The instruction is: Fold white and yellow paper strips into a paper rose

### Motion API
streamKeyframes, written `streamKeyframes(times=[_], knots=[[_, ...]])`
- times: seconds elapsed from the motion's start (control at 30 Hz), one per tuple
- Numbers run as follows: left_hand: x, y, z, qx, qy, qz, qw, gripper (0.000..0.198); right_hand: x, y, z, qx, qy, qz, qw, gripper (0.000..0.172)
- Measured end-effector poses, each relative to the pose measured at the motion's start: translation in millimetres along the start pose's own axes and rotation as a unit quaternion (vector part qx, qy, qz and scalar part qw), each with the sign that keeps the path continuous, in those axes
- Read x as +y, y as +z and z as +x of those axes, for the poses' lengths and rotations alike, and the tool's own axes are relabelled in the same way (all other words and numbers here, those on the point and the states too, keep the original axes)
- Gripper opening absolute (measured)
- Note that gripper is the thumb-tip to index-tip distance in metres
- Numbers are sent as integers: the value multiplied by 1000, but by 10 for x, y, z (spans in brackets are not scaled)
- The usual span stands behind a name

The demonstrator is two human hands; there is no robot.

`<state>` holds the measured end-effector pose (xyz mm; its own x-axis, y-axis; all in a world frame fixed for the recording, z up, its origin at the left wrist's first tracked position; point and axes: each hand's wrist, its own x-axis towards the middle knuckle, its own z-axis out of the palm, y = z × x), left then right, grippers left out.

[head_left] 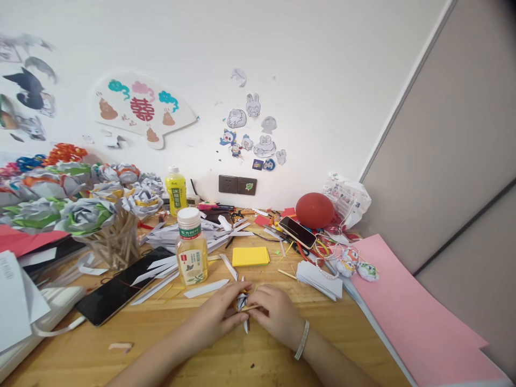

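My left hand [217,314] and my right hand [276,314] meet over the wooden table [193,355], near its front edge. Both pinch a small folded paper piece [243,302], white with dark print, wrapped around a thin wooden stick [252,308]. My right wrist wears a silver bracelet [301,339]. A tea bottle [191,247] with a white cap stands just behind my left hand. White paper strips [205,288] lie beside it, and a yellow paper pad [250,256] sits further back.
A black tablet [121,287] lies at the left. Paper flowers on sticks [97,209] stand at the back left. A yellow bottle [176,192], a phone [297,231], a red ball [314,210] and pink sheets [407,317] fill the back and right.
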<state>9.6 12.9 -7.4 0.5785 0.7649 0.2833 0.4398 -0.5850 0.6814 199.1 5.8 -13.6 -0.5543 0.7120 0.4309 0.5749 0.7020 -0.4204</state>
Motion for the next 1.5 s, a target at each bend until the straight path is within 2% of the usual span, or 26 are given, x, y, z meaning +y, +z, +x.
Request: streamKeyframes(times=[0.2,0.33,0.47,0.57,0.7,0.9,1.1,1.3,1.5], knots=[[36,-10,18,0,-29,-23,999,37,-7,-34,-1,3,-54,-90,994,7],[71,5,49,16,-60,-54,997,35,-7,-20,5,14,-72,-92,993,11],[92,31,68,32,-73,-62,995,32,-8,36,-6,37,-32,-36,998,4],[92,47,70,38,-72,-67,994,30,-21,59,-17,31,14,-12,999,10],[98,49,67,41,-73,-65,994,30,-40,45,-20,17,36,-12,999,15],[99,47,56,34,-65,-58,996,33,-27,73,-11,20,45,-17,999,15],[45,70,62,29,-52,-59,996,36,-38,89,-17,16,62,32,997,12],[80,56,52,26,-23,-19,999,35,-24,-2,-29,-27,16,44,999,14],[91,60,30,45,36,55,997,39,10,11,-45,-23,-12,-10,1000,10]])
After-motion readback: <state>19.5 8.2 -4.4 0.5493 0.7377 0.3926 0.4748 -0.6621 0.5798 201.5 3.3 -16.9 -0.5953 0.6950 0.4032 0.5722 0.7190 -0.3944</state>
